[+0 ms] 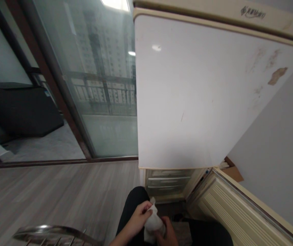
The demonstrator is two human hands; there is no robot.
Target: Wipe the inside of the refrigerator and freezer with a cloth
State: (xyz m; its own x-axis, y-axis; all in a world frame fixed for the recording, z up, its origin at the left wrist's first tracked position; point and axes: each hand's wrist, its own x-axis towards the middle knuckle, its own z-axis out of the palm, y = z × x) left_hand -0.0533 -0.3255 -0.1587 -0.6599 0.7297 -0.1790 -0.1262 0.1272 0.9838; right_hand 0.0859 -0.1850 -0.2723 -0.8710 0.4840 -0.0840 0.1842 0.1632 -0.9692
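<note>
Closest to the lens, at the bottom edge, both hands meet over a white cloth (153,223) held low against the person's dark-trousered lap. From there the scene runs from big to small.

Largest is the old cream fridge (213,92), its upper door shut and filling the right half of the view; brown stains and a torn patch mark its top right corner. Its lower door (238,208) hangs swung out to the right, ribbed inner lining up — which is why the pale freezer drawers (168,182) show in the opening beneath the upper door. To the left stands a glass sliding door (97,85) in a dark brown frame, with a balcony railing and tower blocks beyond it. Grey wood-look floor (59,194) spreads from its track towards the person. A plain wall (281,147) closes the right side, and a scrap of brown cardboard (234,172) is wedged between it and the fridge. At the bottom left curves a shiny metal rack (51,234), only partly in view.

Smallest come the hands. The left hand (138,218) pinches the upper corner of the cloth between thumb and fingers, so the corner stands up in a peak. The right hand (168,234) is closed around the lower bunched part from below, fingers wrapped on it — the cloth seems gathered into a wad between the two grips, directly in front of the open freezer compartment.
</note>
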